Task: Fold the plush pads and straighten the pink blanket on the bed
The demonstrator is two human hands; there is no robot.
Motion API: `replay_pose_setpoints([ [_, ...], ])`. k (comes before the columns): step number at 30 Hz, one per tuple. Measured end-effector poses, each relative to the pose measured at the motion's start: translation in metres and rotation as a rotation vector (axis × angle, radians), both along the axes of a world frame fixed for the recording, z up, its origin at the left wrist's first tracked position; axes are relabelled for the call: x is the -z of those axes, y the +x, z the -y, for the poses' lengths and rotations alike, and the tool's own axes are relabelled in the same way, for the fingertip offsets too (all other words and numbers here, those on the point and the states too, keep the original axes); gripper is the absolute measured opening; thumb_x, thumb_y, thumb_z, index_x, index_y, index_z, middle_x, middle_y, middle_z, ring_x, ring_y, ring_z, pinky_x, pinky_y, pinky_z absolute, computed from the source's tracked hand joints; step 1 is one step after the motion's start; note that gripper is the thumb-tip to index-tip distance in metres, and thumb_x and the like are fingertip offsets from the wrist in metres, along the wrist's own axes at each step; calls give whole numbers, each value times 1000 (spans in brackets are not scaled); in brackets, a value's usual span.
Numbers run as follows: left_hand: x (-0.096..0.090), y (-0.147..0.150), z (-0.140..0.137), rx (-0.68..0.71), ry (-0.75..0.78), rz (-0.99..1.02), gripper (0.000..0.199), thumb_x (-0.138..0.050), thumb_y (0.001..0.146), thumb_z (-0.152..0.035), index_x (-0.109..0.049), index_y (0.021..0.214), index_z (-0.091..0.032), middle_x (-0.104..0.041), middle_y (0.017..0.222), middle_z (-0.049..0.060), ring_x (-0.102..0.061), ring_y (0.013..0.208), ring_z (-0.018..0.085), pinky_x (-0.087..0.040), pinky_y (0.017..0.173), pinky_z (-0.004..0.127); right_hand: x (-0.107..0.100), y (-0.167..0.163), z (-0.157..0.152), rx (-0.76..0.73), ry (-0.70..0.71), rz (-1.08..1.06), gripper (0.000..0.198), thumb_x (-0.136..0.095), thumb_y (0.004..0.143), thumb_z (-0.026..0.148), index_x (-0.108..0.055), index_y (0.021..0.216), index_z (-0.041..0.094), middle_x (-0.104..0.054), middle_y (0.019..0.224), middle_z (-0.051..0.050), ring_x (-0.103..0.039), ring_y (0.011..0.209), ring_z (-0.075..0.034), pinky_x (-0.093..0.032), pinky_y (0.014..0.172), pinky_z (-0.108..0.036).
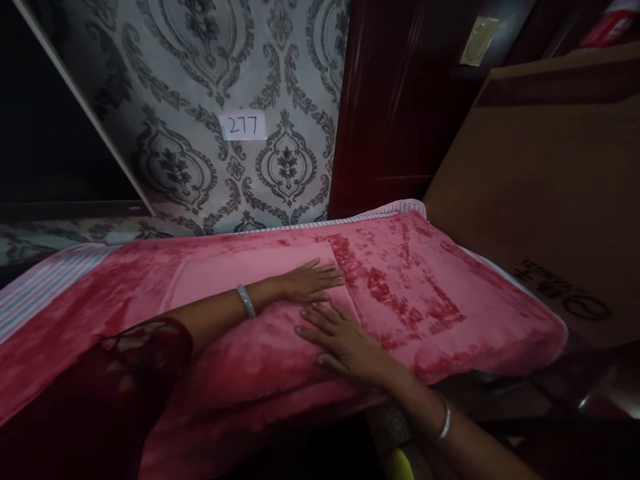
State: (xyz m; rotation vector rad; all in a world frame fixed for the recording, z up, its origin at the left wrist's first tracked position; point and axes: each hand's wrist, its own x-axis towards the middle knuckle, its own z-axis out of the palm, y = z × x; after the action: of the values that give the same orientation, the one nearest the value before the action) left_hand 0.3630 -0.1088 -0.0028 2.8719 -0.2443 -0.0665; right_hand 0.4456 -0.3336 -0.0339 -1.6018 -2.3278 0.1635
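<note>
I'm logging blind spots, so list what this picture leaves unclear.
Head view:
Pink cloth under the left hand and right hand: hidden by them.
Yellow object: cut off by the bottom edge.
Red-and-white item: cut off by the top edge.
Lettering on the cardboard box: too blurred to read.

plush blanket (390, 287), glossy panel (385, 100), matt cardboard box (555, 193)

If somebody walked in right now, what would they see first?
Probably the big pink-red plush blanket across the middle, where the left hand lies on smooth pink cloth and the right hand is spread close by. Above, a white label reading 277 stands out on the grey patterned wallpaper.
</note>
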Motion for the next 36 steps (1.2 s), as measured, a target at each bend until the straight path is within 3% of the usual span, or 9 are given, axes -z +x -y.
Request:
replay_pose_setpoints([
  [3,8,17,-21,-107,20,-15,63,-37,102,-55,-34,160,-29,-29,168,8,-15,159,29,-1,125,61,8,1,-1,3,-30,-19,57,-45,104,54,-39,158,36,-28,168,-2,-16,158,-27,-14,126,-60],
  [6,11,37,-44,-207,-4,-27,62,-32,103,-57,-34,159,-31,-29,169,6,-15,159,28,-6,125,61,9,2,-2,-3,-44,-54,57,-42,105,57,-36,158,38,-27,168,-1,-14,158,-25,-14,127,-58],
  [12,18,60,-76,-319,-107,-40,62,-25,104,-51,-38,158,-22,-32,168,8,-26,156,19,-17,127,38,11,5,-2,-9,-69,-96,58,-39,104,60,-34,159,40,-25,169,2,-11,158,-24,-12,128,-56],
  [17,22,64,-88,-462,-32,-57,61,-20,105,-51,-36,158,-27,-34,167,6,-27,156,22,-13,127,50,14,5,-3,1,-55,-79,58,-39,104,60,-33,159,42,-25,169,5,-12,158,-22,-13,128,-55],
  [20,16,67,-86,-579,78,-14,58,-21,106,-47,-46,152,-23,-38,164,10,-33,153,26,-23,124,53,15,5,-4,9,-34,-51,57,-38,105,60,-35,158,40,-27,168,3,-14,158,-23,-15,127,-55],
  [24,-8,63,-73,-611,120,66,56,-26,105,-43,-55,145,-18,-53,153,14,-48,143,28,-33,120,46,16,4,-5,12,5,-1,56,-41,105,57,-37,158,38,-30,167,0,-19,157,-24,-19,125,-55],
  [28,-29,25,-51,-513,150,158,59,-26,105,-49,-50,150,-18,-51,155,13,-46,144,25,-30,121,38,20,4,-5,11,59,33,57,-44,104,53,-35,159,37,-32,166,-2,-22,156,-27,-22,124,-57],
  [32,-26,-53,-26,-282,172,53,61,-32,104,-57,-46,153,-25,-43,162,10,-32,153,27,-19,126,47,25,5,-3,-2,123,30,57,-43,105,49,-32,160,38,-32,166,-2,-24,155,-27,-24,123,-59],
  [36,-9,-114,-22,-393,164,-13,64,-32,104,-57,-33,160,-27,-29,168,11,-20,157,28,-13,126,55,29,5,-3,-17,135,31,56,-41,106,50,-30,160,40,-32,166,-1,-25,155,-27,-27,122,-59],
])
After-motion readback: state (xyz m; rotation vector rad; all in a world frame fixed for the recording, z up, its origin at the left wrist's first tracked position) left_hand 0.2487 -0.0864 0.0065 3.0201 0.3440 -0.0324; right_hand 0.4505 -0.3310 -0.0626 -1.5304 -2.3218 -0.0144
